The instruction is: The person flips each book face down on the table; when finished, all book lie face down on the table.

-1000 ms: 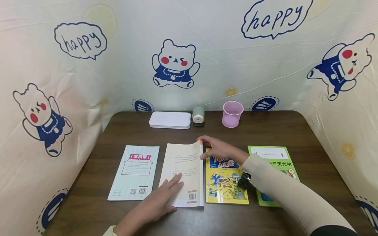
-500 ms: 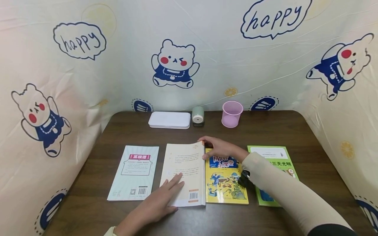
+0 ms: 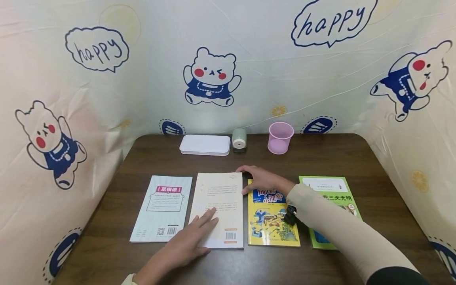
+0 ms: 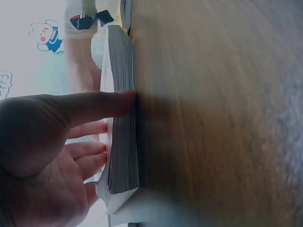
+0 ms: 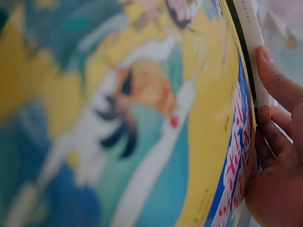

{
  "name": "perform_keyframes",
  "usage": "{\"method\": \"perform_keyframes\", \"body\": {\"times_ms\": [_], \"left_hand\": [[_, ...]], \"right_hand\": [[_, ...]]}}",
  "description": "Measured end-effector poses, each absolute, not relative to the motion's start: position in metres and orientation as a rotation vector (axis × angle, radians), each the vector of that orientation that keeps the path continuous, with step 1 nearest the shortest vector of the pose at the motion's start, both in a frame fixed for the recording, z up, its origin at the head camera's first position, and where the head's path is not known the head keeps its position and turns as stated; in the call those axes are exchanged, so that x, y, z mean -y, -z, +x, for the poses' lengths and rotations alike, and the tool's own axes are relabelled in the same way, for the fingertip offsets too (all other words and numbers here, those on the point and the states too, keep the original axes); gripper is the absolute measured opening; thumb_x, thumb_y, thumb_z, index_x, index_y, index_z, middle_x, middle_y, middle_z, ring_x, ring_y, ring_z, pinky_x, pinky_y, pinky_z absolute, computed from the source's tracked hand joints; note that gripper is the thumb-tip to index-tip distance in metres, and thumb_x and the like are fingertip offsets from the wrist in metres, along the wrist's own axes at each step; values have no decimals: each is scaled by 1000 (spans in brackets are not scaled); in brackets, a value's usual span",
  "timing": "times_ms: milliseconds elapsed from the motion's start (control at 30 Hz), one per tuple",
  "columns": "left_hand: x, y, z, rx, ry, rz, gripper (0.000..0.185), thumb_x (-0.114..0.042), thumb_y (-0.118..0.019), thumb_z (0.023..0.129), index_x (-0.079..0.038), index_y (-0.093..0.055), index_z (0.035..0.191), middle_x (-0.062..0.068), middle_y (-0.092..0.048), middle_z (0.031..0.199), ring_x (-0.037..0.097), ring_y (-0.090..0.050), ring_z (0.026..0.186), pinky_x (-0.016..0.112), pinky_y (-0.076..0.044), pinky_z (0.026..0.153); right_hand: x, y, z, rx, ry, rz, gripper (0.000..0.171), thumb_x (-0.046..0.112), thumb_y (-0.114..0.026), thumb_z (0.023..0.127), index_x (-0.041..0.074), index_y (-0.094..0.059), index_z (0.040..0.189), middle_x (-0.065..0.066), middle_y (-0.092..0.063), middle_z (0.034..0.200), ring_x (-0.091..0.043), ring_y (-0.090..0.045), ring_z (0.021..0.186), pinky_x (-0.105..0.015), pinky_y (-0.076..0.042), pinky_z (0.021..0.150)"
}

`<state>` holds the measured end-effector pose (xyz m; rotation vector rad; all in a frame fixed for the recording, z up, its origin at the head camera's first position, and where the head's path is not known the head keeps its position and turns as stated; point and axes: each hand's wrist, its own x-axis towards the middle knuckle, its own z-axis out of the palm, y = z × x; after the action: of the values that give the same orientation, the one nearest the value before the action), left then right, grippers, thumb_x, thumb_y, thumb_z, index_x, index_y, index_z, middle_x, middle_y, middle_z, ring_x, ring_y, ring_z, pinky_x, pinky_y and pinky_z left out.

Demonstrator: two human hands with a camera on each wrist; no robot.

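Note:
A cream book (image 3: 221, 198) lies face down in the middle of the brown table (image 3: 320, 154). My left hand (image 3: 192, 237) rests flat on its lower left part with straight fingers. In the left wrist view the thumb of my left hand (image 4: 61, 137) lies against the page edge of the cream book (image 4: 122, 142). My right hand (image 3: 257, 180) holds the book's top right corner, index finger along the top edge, thumb on the spine. The right wrist view shows my right hand (image 5: 279, 161) at the cream book's spine (image 5: 251, 38), beside the yellow book (image 5: 142, 118).
A teal book (image 3: 162, 208) lies to the left, a yellow picture book (image 3: 272, 221) and a green book (image 3: 329, 190) to the right under my right forearm. At the back stand a white case (image 3: 204, 144), a green sharpener (image 3: 239, 139) and a pink cup (image 3: 280, 137). Printed cloth walls surround the table.
The cream book's raised right edge has come down flat and the book has shifted slightly left. Both hands stay on it.

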<state>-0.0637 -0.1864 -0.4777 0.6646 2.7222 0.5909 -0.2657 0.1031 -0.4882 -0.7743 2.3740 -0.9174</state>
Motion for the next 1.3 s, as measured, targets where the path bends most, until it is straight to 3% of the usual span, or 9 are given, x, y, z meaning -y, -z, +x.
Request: {"method": "perform_keyframes", "body": {"times_ms": [267, 533, 1300], "left_hand": [[194, 478, -66, -2720, -597, 681, 80, -18, -86, 85, -11, -47, 155, 3, -25, 171, 31, -30, 154, 52, -31, 122], [194, 475, -65, -2689, -608, 633, 81, -17, -88, 82, -12, -49, 154, 4, -28, 170, 41, -36, 149, 58, -38, 116], [191, 472, -68, -2696, -586, 631, 83, -18, -89, 80, -13, -50, 153, 3, -29, 170, 39, -37, 150, 56, -38, 116]], "right_hand": [[-92, 490, -263, -2482, 794, -831, 79, 40, -86, 84, 22, -50, 152, -4, -48, 155, -25, -41, 142, -47, -39, 117], [-87, 488, -259, -2513, 738, -837, 81, 41, -86, 84, 20, -50, 153, -4, -50, 154, -26, -42, 142, -47, -39, 117], [-130, 488, -251, -2547, 737, -766, 81, 52, -82, 85, 26, -50, 154, -3, -49, 156, -26, -43, 143, -51, -40, 116]]}}
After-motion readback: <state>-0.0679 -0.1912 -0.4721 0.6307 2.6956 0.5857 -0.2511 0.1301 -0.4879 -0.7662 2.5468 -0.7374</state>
